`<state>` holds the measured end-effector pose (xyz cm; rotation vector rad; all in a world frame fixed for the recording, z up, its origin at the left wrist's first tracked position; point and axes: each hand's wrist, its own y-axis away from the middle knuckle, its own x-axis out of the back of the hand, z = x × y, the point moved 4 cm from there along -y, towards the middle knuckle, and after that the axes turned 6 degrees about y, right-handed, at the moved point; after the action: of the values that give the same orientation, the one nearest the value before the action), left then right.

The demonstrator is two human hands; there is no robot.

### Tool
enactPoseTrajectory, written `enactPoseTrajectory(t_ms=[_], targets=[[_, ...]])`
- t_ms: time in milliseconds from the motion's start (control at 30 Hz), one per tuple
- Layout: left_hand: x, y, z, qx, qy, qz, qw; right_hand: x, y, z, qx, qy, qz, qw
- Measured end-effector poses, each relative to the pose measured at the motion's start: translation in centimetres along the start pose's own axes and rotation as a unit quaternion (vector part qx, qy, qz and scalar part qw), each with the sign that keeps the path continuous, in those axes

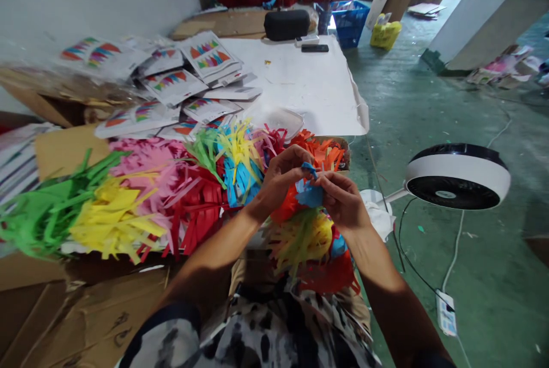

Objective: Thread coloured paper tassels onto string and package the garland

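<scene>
Fingertips of my left hand (285,176) pinch a twisted end of a blue paper tassel (310,194). Right beside it, my right hand (343,199) grips the same blue paper between thumb and fingers. Below the hands hang more tassels, a yellow one (311,236) and a red one (330,274), over my lap. Orange-red fringe (319,148) lies just beyond the fingers. To the left spread cut paper tassels in heaps: blue (240,182), dark red (197,211), pink (146,165), yellow (107,216) and green (47,208).
Printed packets (171,82) with tassel pictures are piled on the white-covered table (309,88). At its far end sit a black case (286,24) and a phone (314,48). A fan (457,176) stands at my right, near a power strip (446,312). Cardboard (103,322) lies at lower left.
</scene>
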<state>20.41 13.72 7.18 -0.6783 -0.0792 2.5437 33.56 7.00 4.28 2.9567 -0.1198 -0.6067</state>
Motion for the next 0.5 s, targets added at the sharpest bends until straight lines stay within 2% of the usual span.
enactPoseTrajectory(t_ms=[300,500], targets=[[0.3,-0.1,-0.8,0.093,0.051,-0.060,0.993,0.5,-0.4,0.0,-0.014,-0.047,0.004,0.999],[1.2,-0.6,-1.9,0.060,0.037,-0.015,0.997,0.2,-0.4,0.2,0.003,-0.019,-0.008,1.000]])
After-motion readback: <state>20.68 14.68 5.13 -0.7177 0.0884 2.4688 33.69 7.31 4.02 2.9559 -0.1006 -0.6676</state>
